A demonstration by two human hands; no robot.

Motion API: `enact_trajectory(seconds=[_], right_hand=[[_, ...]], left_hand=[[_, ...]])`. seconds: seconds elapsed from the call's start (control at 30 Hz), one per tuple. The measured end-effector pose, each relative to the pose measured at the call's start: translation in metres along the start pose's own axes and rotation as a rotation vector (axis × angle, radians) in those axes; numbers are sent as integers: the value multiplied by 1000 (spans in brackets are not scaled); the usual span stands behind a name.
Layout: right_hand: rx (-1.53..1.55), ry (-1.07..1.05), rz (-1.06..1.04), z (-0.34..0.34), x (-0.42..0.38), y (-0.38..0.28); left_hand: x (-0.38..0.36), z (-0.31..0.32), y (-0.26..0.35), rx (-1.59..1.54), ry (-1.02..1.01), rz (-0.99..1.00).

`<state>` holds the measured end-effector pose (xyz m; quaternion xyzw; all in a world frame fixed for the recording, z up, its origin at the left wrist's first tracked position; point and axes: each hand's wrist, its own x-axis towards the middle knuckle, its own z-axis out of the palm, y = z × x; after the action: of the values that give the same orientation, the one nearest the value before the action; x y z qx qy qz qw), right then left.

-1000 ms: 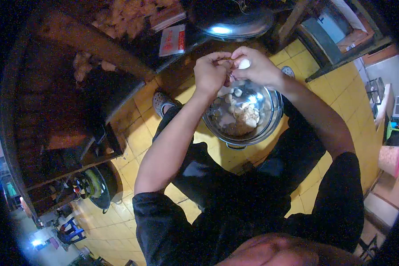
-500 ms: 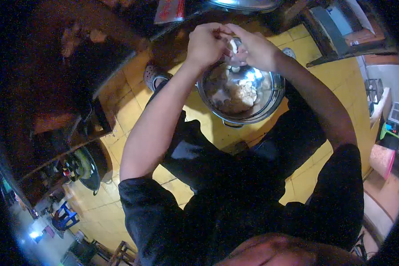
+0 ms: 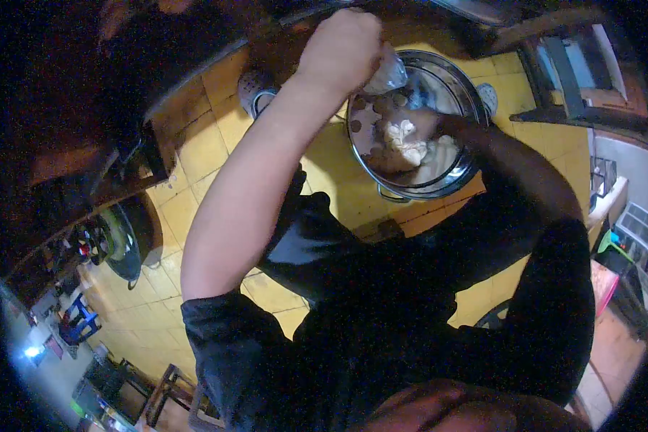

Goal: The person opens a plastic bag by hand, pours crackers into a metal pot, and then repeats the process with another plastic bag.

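My left hand (image 3: 345, 47) is closed in a fist above the far left rim of a round metal pot (image 3: 475, 162). From that fist a clear plastic bag (image 3: 387, 74) hangs down over the pot. Deep inside the pot, in shadow, my right hand (image 3: 423, 124) reaches to a cluster of pale, whitish pieces (image 3: 408, 147); its fingers are blurred and partly hidden. The pot stands on the floor between my feet, and a loop handle (image 3: 391, 194) shows at its near side.
Yellow floor tiles (image 3: 201, 165) surround the pot. A clog (image 3: 254, 93) is left of it, another shoe (image 3: 487, 97) right of it. Dark wooden furniture (image 3: 65, 144) fills the left side, with a wide dark pan (image 3: 126, 252) below. A blue stool (image 3: 79, 320) stands far left.
My hands, together over the pot earlier, are now apart. The right has gone down into the pot; the left has risen with the bag. The view has shifted slightly.
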<state>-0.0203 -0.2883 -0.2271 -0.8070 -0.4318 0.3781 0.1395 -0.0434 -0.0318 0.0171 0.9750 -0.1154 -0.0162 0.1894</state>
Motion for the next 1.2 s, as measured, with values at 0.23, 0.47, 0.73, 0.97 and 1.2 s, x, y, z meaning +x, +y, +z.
enact_trajectory(seconds=[0.23, 0.47, 0.73, 0.97, 1.2], right_hand=[[-171, -218, 312, 73, 35, -29], [-206, -297, 374, 66, 41, -70], [460, -262, 93, -57, -15, -121], [641, -133, 74, -165, -100, -141], [1258, 235, -96, -185, -120, -130]], left_hand=[[-4, -4, -3, -23, 68, -19], [1, 1, -14, -93, 86, 87], [-2, 11, 3, -190, 152, 228], [2, 21, 20, -264, 107, 211], [13, 46, 39, -245, -60, 181]])
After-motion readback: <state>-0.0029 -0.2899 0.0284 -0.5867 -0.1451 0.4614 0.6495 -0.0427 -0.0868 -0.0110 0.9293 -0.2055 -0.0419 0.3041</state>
